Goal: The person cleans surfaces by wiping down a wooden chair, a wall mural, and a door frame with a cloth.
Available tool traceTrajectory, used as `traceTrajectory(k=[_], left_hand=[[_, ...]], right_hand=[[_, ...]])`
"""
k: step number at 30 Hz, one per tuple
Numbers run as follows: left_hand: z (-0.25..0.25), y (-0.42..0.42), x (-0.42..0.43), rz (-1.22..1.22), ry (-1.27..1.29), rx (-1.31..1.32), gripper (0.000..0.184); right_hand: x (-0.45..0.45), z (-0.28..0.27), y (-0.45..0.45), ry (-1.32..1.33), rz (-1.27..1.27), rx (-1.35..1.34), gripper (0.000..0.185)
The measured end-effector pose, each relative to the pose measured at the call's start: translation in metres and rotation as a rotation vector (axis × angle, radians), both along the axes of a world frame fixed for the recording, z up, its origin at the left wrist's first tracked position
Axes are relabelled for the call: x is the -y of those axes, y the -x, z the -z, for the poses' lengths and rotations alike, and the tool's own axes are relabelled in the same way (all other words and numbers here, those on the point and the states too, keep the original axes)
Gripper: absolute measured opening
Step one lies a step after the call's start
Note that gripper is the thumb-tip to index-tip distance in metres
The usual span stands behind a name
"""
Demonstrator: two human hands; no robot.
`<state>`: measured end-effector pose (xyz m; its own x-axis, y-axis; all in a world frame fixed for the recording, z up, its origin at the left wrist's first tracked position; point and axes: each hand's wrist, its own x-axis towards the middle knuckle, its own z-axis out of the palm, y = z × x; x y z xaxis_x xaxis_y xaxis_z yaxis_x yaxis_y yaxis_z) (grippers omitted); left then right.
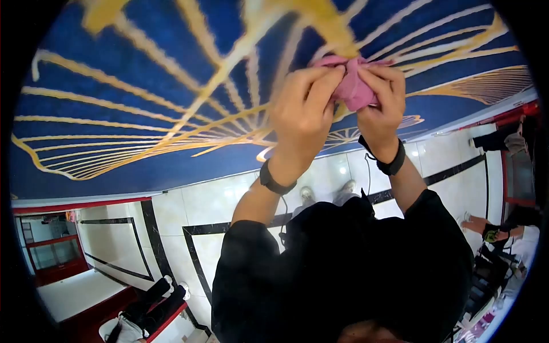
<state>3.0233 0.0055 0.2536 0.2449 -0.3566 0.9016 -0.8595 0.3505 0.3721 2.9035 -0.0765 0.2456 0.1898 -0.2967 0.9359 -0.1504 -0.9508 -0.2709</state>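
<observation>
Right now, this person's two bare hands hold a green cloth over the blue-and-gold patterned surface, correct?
Not quite: the cloth is pink, as the head view shows. The left hand and right hand do hold it over that patterned surface.

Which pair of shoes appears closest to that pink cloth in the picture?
The pale pair below the left hand and right hand, which grip the pink cloth; others, like the white pair at lower left, appear farther away.
</observation>
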Motion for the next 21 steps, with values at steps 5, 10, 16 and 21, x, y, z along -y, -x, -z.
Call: traceTrajectory(k=[5,10,16,21], left_hand=[[0.079,-0.012,-0.022,-0.095,-0.117,-0.054,0.041],[0.144,-0.035,-0.055,-0.197,-0.243,-0.166,0.040],[0.091,-0.053,-0.064,-0.239,-0.081,-0.121,0.043],[0.030,-0.033,-0.030,-0.098,0.064,-0.067,0.043]], right_hand=[[-0.016,0.082,-0.012,-0.149,-0.048,-0.132,0.049],[-0.035,0.122,-0.037,-0.120,-0.148,-0.318,0.047],[-0.046,0.065,-0.061,-0.049,-0.209,-0.245,0.049],[-0.029,0.023,-0.034,-0.017,-0.057,-0.120,0.047]])
